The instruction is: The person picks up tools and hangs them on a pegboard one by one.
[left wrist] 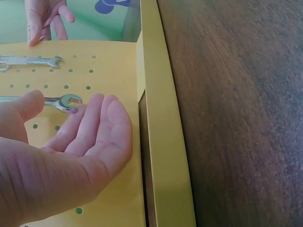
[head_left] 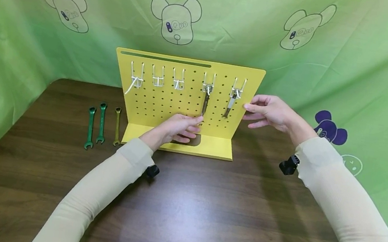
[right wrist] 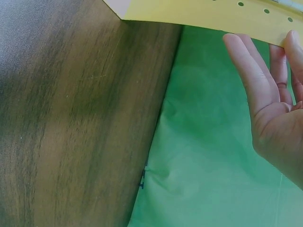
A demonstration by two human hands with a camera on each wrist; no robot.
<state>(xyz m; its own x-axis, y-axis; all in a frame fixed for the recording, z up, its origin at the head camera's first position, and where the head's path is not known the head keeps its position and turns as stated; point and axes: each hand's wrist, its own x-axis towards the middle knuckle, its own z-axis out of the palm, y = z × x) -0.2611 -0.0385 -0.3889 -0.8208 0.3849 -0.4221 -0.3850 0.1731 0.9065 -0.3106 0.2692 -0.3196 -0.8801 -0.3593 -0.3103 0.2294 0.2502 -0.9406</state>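
My left hand is at the lower end of a silver combination wrench that hangs from a white hook on the yellow pegboard. In the left wrist view its thumb overlaps the shaft of the wrench, whose open end shows past the thumb. The other fingers are extended and apart. At the board's right edge, my right hand grips with the thumb in front and fingertips partly hidden behind. Another silver wrench hangs tilted on the rightmost hook, just left of that hand.
Three wrenches lie on the brown table left of the board: a green wrench, another green wrench and a yellowish wrench. Three hooks on the board's left carry no wrench; the leftmost hook has a prong jutting out. Green cloth hangs behind.
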